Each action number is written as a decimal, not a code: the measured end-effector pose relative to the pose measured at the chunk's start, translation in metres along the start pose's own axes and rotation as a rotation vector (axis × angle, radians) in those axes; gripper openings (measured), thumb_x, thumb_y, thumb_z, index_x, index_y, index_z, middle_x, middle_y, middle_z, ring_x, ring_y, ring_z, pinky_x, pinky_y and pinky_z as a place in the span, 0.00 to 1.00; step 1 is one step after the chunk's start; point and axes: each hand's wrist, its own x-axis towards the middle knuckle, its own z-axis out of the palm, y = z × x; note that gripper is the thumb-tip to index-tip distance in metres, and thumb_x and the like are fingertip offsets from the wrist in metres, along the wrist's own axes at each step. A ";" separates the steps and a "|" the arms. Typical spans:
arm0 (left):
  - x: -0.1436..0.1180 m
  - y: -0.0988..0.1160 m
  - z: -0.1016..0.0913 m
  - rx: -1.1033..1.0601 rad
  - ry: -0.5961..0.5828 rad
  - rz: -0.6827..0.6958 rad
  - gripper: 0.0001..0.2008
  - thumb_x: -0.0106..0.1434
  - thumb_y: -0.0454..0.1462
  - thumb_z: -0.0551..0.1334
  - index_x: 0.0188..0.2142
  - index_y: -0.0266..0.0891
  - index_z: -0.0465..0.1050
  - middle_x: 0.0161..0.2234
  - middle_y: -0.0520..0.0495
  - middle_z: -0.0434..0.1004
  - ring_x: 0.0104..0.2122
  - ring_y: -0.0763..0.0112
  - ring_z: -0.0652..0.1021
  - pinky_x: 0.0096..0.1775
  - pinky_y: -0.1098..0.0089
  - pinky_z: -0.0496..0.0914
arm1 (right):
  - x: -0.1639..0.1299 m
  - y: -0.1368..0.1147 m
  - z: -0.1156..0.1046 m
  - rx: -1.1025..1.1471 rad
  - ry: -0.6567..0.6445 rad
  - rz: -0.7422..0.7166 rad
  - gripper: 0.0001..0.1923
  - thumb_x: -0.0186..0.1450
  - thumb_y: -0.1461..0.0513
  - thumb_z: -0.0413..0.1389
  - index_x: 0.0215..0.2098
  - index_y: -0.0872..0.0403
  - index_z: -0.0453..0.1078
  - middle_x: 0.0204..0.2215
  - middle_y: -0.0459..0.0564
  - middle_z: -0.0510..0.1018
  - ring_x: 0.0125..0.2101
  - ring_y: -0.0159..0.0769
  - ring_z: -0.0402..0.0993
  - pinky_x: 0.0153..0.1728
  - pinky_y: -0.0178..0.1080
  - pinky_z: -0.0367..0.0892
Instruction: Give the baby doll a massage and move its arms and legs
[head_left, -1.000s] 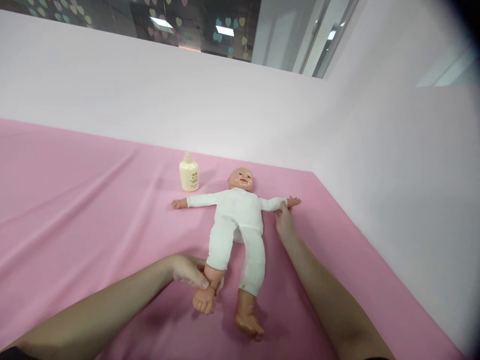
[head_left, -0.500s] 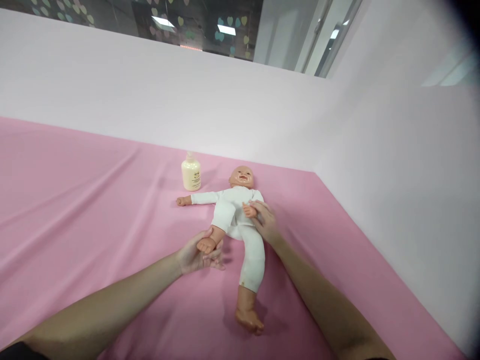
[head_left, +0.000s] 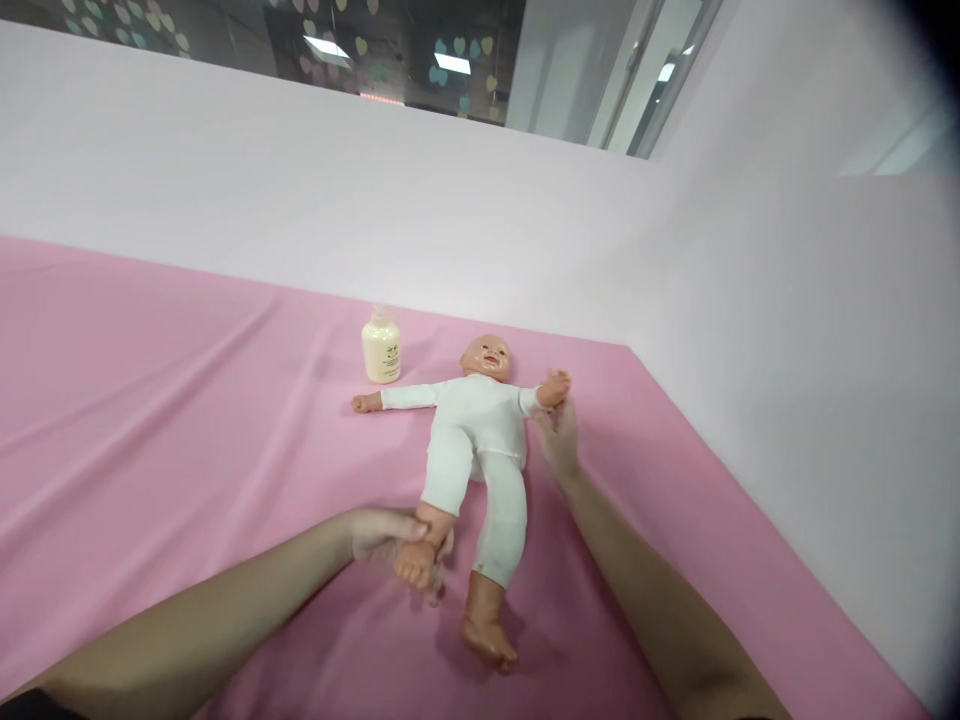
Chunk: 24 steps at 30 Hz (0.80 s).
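Observation:
A baby doll (head_left: pixel 480 410) in a white suit lies on its back, head toward the far wall. My left hand (head_left: pixel 379 532) is wrapped round the ankle of the doll's leg on the left, thumb on top and fingers partly hidden beneath. The doll's other leg lies stretched out on the pink sheet. My right hand (head_left: pixel 559 432) grips the doll's forearm on the right, near its wrist, holding that arm out to the side. The doll's other arm rests straight out to the left.
A cream-coloured pump bottle (head_left: pixel 381 350) stands upright beyond the doll's left-hand arm. The pink sheet (head_left: pixel 187 400) has long creases. A white wall (head_left: pixel 300 190) rises behind, with a window above it, and another white wall (head_left: pixel 787 330) stands on the right.
My right hand has swung the doll's arm from over its chest out to the right. My left hand has drawn the bent leg straighter and toward me.

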 end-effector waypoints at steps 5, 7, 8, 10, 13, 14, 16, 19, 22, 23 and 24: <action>-0.005 0.005 0.007 0.155 0.004 -0.081 0.24 0.48 0.51 0.68 0.37 0.35 0.70 0.31 0.47 0.74 0.35 0.60 0.76 0.40 0.62 0.69 | 0.011 0.019 -0.017 0.261 0.241 0.311 0.30 0.60 0.54 0.54 0.59 0.46 0.52 0.59 0.53 0.60 0.55 0.40 0.64 0.48 0.48 0.68; -0.005 0.006 0.008 0.204 0.003 -0.071 0.25 0.48 0.51 0.68 0.37 0.35 0.71 0.32 0.47 0.74 0.36 0.60 0.76 0.40 0.63 0.69 | 0.013 0.031 -0.023 0.368 0.278 0.460 0.31 0.60 0.54 0.54 0.59 0.42 0.50 0.57 0.51 0.63 0.51 0.38 0.69 0.45 0.47 0.71; -0.005 0.007 0.009 0.232 -0.010 -0.072 0.25 0.48 0.52 0.68 0.37 0.35 0.71 0.32 0.47 0.74 0.37 0.60 0.76 0.41 0.63 0.69 | 0.014 0.036 -0.025 0.419 0.303 0.534 0.30 0.60 0.54 0.55 0.59 0.42 0.51 0.55 0.50 0.66 0.48 0.36 0.72 0.44 0.45 0.71; -0.005 0.007 0.009 0.282 -0.049 -0.076 0.25 0.49 0.52 0.68 0.38 0.36 0.71 0.33 0.47 0.75 0.38 0.60 0.76 0.41 0.64 0.70 | 0.016 0.045 -0.028 0.494 0.375 0.673 0.26 0.60 0.56 0.54 0.56 0.43 0.54 0.50 0.49 0.71 0.43 0.33 0.75 0.43 0.43 0.72; -0.004 0.007 0.011 0.321 -0.079 -0.077 0.25 0.50 0.52 0.67 0.39 0.36 0.71 0.34 0.46 0.75 0.39 0.59 0.76 0.42 0.62 0.70 | 0.019 0.052 -0.029 0.544 0.452 0.762 0.17 0.62 0.57 0.52 0.49 0.46 0.59 0.45 0.48 0.73 0.39 0.31 0.75 0.43 0.40 0.71; -0.003 0.007 0.013 0.326 -0.082 -0.074 0.25 0.50 0.52 0.67 0.39 0.36 0.71 0.34 0.46 0.76 0.39 0.58 0.77 0.42 0.62 0.70 | 0.019 0.053 -0.029 0.549 0.449 0.755 0.16 0.62 0.57 0.52 0.49 0.46 0.59 0.44 0.47 0.73 0.39 0.30 0.75 0.43 0.39 0.71; -0.003 0.007 0.016 0.334 -0.094 -0.078 0.25 0.51 0.52 0.66 0.39 0.35 0.72 0.35 0.45 0.76 0.39 0.58 0.77 0.42 0.62 0.71 | 0.020 0.053 -0.029 0.547 0.435 0.735 0.16 0.62 0.58 0.52 0.48 0.45 0.59 0.45 0.46 0.73 0.40 0.30 0.75 0.43 0.40 0.71; -0.003 0.008 0.020 0.363 -0.108 -0.094 0.25 0.51 0.52 0.66 0.40 0.35 0.73 0.35 0.44 0.77 0.39 0.59 0.77 0.41 0.63 0.71 | 0.019 0.051 -0.027 0.533 0.442 0.730 0.19 0.61 0.58 0.53 0.50 0.43 0.58 0.47 0.46 0.72 0.41 0.31 0.75 0.42 0.40 0.72; -0.004 0.008 0.021 0.436 -0.073 -0.102 0.24 0.51 0.52 0.66 0.39 0.35 0.74 0.33 0.45 0.77 0.37 0.62 0.77 0.40 0.65 0.72 | 0.019 0.049 -0.026 0.531 0.417 0.696 0.24 0.61 0.58 0.53 0.55 0.43 0.55 0.51 0.48 0.69 0.42 0.33 0.74 0.42 0.41 0.71; -0.004 0.008 0.021 0.460 -0.062 -0.106 0.24 0.51 0.52 0.66 0.38 0.35 0.74 0.32 0.46 0.76 0.36 0.63 0.77 0.40 0.66 0.72 | 0.018 0.049 -0.026 0.526 0.401 0.680 0.26 0.60 0.58 0.53 0.56 0.44 0.54 0.52 0.50 0.68 0.43 0.34 0.73 0.42 0.41 0.71; -0.005 0.008 0.021 0.478 -0.056 -0.110 0.24 0.51 0.53 0.66 0.38 0.35 0.74 0.31 0.46 0.76 0.35 0.64 0.76 0.39 0.66 0.71 | 0.018 0.048 -0.025 0.514 0.385 0.664 0.27 0.60 0.57 0.53 0.57 0.45 0.53 0.54 0.51 0.67 0.44 0.35 0.73 0.42 0.42 0.71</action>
